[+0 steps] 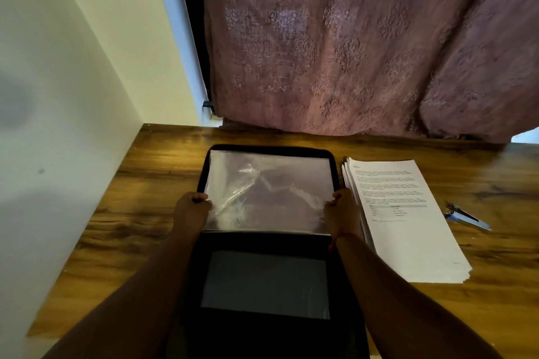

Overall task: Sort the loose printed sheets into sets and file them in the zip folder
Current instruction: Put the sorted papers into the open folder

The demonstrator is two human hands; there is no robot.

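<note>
Two bare forearms are reaching into the frame from the bottom edge, one at lower left and one at lower right, with no sleeves showing. The left hand [191, 208] is wearing nothing visible. The right hand [342, 208] is wearing a thin red thread [335, 239] at the wrist, its loose end hanging down on the inner side.

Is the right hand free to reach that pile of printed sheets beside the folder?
Probably yes: the right hand sits right beside the stack of printed sheets, nothing between them. It would first have to release its grip on the plastic sleeve.
</note>
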